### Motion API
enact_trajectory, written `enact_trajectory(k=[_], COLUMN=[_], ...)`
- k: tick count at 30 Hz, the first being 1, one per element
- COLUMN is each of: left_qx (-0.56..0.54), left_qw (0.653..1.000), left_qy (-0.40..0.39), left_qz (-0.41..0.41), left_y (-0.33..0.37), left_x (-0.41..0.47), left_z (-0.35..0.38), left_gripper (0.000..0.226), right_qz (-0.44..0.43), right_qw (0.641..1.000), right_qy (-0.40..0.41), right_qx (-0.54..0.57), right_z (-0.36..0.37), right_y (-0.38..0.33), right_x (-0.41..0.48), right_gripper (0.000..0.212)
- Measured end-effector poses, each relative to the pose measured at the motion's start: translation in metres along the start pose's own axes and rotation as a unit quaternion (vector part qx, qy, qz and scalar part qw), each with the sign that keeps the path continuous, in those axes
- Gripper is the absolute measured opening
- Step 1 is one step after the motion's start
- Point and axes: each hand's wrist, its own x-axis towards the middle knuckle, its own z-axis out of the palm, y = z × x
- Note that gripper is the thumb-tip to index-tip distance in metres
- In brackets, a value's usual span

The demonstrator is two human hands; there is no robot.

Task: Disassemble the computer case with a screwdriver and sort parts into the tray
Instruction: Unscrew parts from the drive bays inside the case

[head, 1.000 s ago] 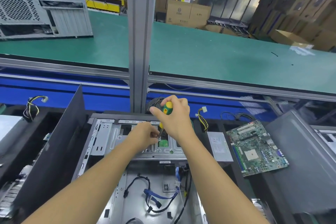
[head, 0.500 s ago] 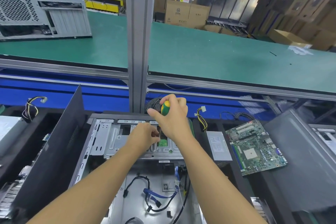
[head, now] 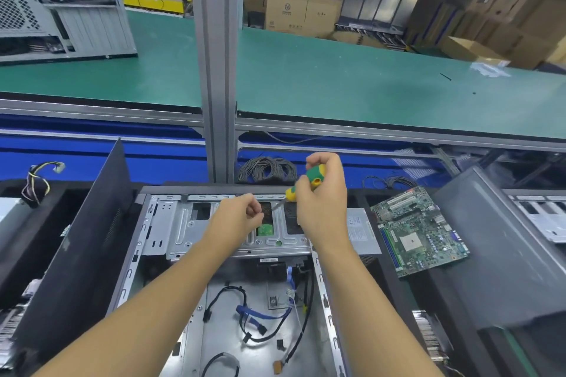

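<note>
The open computer case (head: 245, 300) lies flat directly under both forearms, its metal drive cage (head: 190, 229) spanning the far end, just beneath the hands. The right hand (head: 321, 202) is wrapped closed around the green-and-yellow screwdriver (head: 312, 176), handle tilted up and away, shaft slanting down-left toward the left hand (head: 242, 214). The left hand is curled, fingertips (head: 255, 210) pinched together right at the tip; whether a screw sits between them is too small to tell. The step looks like lifting a loosened screw off the cage. Doing it well likely means keeping the pinch firm until the tip is clear, since a dropped screw would fall among the loose cables (head: 245, 315) nearer the body. A motherboard (head: 419, 232) rests to the right of the right hand, a black panel (head: 76, 242) leans left of the left hand.
</note>
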Motion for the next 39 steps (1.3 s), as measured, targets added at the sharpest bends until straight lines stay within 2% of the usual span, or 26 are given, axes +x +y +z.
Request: enact_trajectory(k=[2, 4, 8, 11, 14, 18, 22, 27, 32, 39], left_qx=[-0.057, -0.097, -0.103, -0.034, 0.099, 0.201, 0.227, 0.260, 0.363, 0.424], left_qw=[0.998, 0.990, 0.970, 0.943, 0.899, 0.848, 0.840, 0.786, 0.741, 0.711], left_qy=[-0.030, -0.098, -0.186, -0.270, -0.340, -0.419, -0.445, -0.498, -0.494, -0.467], left_qz=[0.009, 0.042, 0.115, 0.190, 0.257, 0.255, 0.211, 0.258, 0.275, 0.310], left_y=[0.010, 0.028, 0.070, 0.105, 0.136, 0.155, 0.155, 0.159, 0.143, 0.130], left_x=[-0.007, -0.015, -0.029, -0.039, -0.048, -0.064, -0.069, -0.098, -0.115, -0.111], left_z=[0.003, 0.012, 0.048, 0.093, 0.145, 0.205, 0.245, 0.298, 0.349, 0.371], left_gripper=[0.012, 0.012, 0.007, 0.011, 0.011, 0.010, 0.016, 0.015, 0.027, 0.029], right_qz=[0.005, 0.018, 0.067, 0.107, 0.155, 0.209, 0.233, 0.253, 0.239, 0.250], right_qw=[0.999, 0.996, 0.974, 0.954, 0.929, 0.901, 0.889, 0.893, 0.907, 0.908], right_qy=[0.037, 0.088, 0.213, 0.277, 0.332, 0.374, 0.387, 0.367, 0.340, 0.327], right_qx=[-0.001, -0.012, -0.034, -0.046, -0.057, -0.066, -0.070, -0.058, -0.066, -0.073], right_z=[-0.017, -0.038, -0.092, -0.135, -0.172, -0.214, -0.243, -0.259, -0.269, -0.283], right_y=[0.009, 0.020, 0.040, 0.053, 0.067, 0.083, 0.094, 0.110, 0.124, 0.136], right_x=[-0.014, -0.030, -0.057, -0.077, -0.100, -0.131, -0.153, -0.161, -0.168, -0.179], right_gripper=[0.030, 0.024, 0.022, 0.029, 0.030, 0.028, 0.028, 0.026, 0.028, 0.032])
